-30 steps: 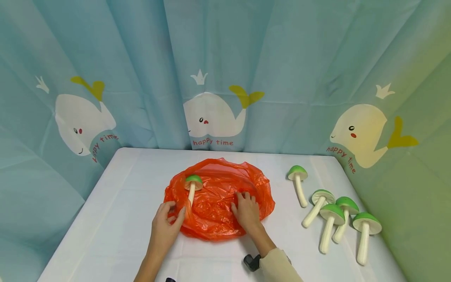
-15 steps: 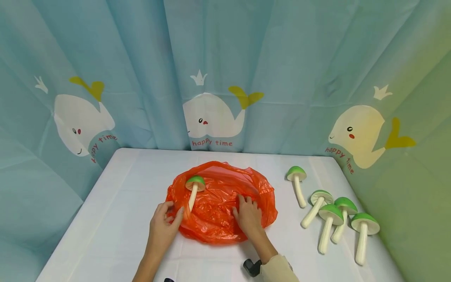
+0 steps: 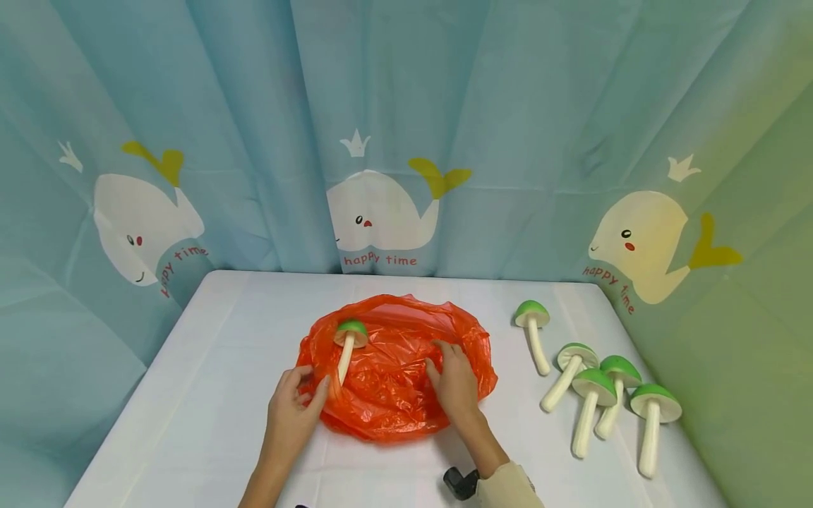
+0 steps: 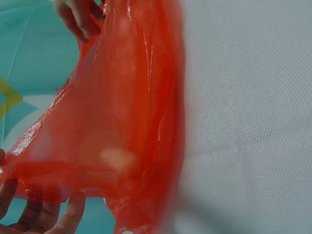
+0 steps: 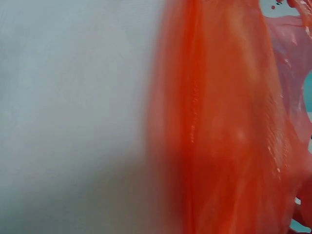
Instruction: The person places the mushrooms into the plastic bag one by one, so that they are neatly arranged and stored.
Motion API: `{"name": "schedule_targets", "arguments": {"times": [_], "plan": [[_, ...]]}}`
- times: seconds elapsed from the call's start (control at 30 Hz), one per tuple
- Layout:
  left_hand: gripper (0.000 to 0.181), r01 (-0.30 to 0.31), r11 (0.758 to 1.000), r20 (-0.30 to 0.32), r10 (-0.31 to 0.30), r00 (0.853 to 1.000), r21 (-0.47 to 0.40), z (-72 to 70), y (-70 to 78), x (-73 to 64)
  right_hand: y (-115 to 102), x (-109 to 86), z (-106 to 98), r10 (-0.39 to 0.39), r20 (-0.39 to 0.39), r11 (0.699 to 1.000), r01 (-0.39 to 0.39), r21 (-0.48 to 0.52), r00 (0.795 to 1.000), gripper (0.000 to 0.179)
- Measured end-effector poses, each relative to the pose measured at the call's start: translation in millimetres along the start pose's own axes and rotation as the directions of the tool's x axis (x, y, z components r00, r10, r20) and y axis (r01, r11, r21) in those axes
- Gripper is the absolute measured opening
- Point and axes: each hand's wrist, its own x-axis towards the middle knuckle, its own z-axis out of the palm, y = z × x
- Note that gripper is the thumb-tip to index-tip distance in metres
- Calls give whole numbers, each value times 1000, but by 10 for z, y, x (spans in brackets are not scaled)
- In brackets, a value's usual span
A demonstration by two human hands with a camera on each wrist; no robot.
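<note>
A crumpled red plastic bag [image 3: 394, 398] sits spread open at the middle of the table. Inside its left part leans a toy mushroom [image 3: 351, 331] with a green cap and white stem. My left hand [image 3: 295, 409] holds the bag's left rim between thumb and fingers; the left wrist view shows those fingers partly behind the thin film. Over the right part of the opening is my right hand [image 3: 456, 381], thumb and fingers apart and loosely bent, with nothing seen between them. In the right wrist view the bag [image 5: 224, 117] mostly hides that hand.
Several more green-capped mushrooms [image 3: 593, 388] lie at the table's right, some close together and one [image 3: 533, 331] farther back. A black wrist camera [image 3: 460, 483] sits at my right wrist. Behind the white table [image 3: 190, 423] hangs a blue curtain [image 3: 406, 85] printed with whales.
My right hand has pulled back slightly from the bag's inside, its thumb and fingers now more spread. The left hand stays at the left rim, and the mushrooms have not moved.
</note>
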Motion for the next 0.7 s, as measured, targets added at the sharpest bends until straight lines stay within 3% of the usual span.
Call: {"name": "schedule_targets", "arguments": {"times": [0.13,0.33,0.53,0.7], "plan": [[26,1,1000,-6,-1,1000,-1,-4,1,-3,-22,31,-74,6,-52,992,1,129,999,34],[27,-21,1000,0,21,1000,-9,0,-9,-9,-73,118,-286,29,-161,953,21,304,986,30],[29,-8,1000,5,8,1000,6,-14,-13,-2,17,180,-491,97,-260,953,-15,301,961,26],[28,-4,1000,14,4,1000,18,-33,8,19,240,213,-600,146,-324,958,-53,281,935,25]]}}
